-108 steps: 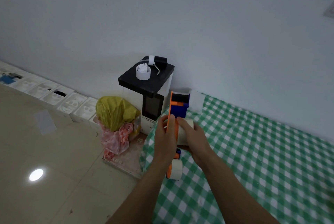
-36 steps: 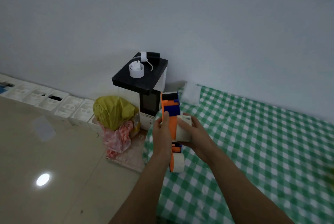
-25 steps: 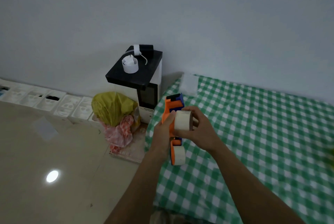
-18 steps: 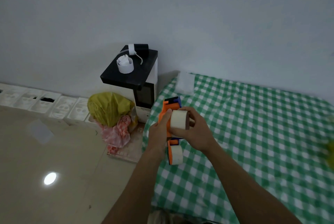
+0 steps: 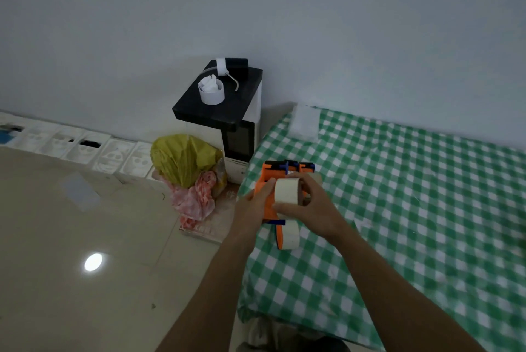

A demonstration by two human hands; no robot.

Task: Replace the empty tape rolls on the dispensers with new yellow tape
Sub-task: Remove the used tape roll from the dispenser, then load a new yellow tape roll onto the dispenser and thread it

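An orange and blue tape dispenser [image 5: 266, 181] is held above the left end of the green checked tablecloth [image 5: 412, 209]. My left hand [image 5: 253, 209] grips its body from the left side. My right hand [image 5: 313, 209] pinches a pale cream tape roll [image 5: 286, 191] between thumb and fingers, just off the dispenser's right side. A second pale roller [image 5: 290, 235] sits at the dispenser's lower end. The dispenser's middle is hidden behind both hands.
A black-topped white appliance [image 5: 227, 112] with a small white cup [image 5: 211, 92] stands against the wall beyond the table's left end. A yellow bag [image 5: 182, 158] and pink cloth [image 5: 193, 198] lie on the tiled floor beside it. White foam trays [image 5: 85, 147] line the wall.
The dispenser tipped from upright to lying flatter. My right hand drew the cream roll off its side, and the roll is now held free of the dispenser. The camera view shifted.
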